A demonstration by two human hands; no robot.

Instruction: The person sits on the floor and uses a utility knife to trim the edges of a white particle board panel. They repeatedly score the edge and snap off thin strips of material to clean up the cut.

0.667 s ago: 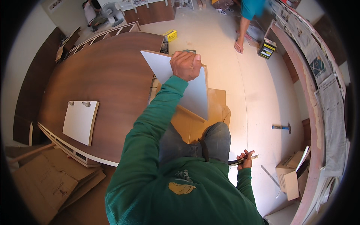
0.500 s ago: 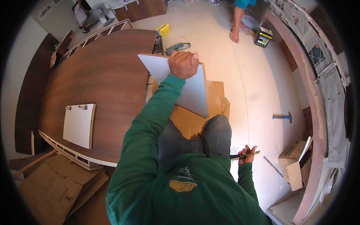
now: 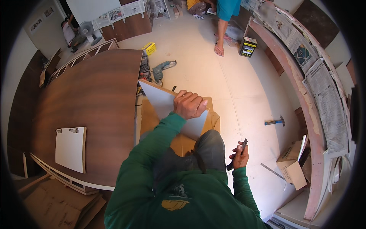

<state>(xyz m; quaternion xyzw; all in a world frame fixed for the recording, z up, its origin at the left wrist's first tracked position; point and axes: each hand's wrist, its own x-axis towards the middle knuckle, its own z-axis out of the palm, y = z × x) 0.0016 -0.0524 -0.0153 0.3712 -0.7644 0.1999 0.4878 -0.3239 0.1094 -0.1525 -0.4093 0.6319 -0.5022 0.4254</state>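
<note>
The large brown panel (image 3: 87,95) is the landmark here: just to its right, the person's left hand (image 3: 190,105) is clamped on the raised edge of a white board (image 3: 158,98), fingers curled over the top. That grip sits near the end of the edge farther from the brown panel, so most of the board stretches from the knuckles back toward the panel, its far corner beside the panel's right edge; whether the two touch cannot be told. The board stands tilted above a cardboard sheet (image 3: 149,116), also right of the panel. Farther right of the panel, beyond the knee, the right hand (image 3: 240,155) is closed around a slim tool (image 3: 244,143) with a metal end, perhaps a cutter or chisel; its exact kind is unclear. For steady holding, the board would probably do best with its lower edge bearing firmly on the cardboard and the left fingers well clear of any surface to be worked. Gripped so near one end, it could swing toward the panel, so a more central hold may help. The tool's metal end is best pointed away from the leg.
</note>
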